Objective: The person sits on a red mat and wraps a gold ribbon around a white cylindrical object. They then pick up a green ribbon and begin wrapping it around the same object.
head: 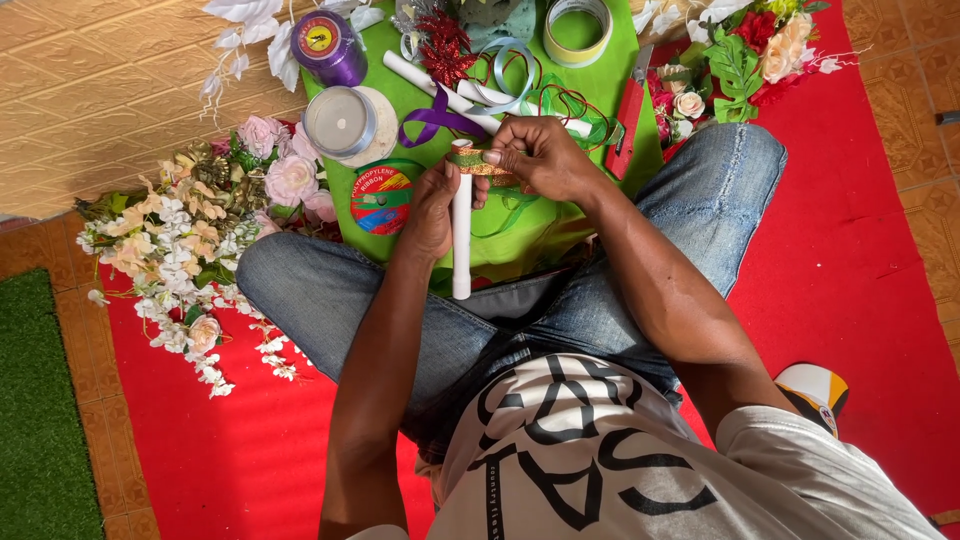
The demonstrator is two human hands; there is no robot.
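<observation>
Close together, hands (490,180) gripping white tube (461,245) and gold ribbon (480,165), ribbon spools (381,197), flowers (200,230) around.

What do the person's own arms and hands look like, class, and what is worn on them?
Both arms are bare from the short sleeves down. The left hand and right hand wear no gloves, rings, watch or bracelets that show. The white T-shirt has bold black print, and its short sleeve is plain white.
</observation>
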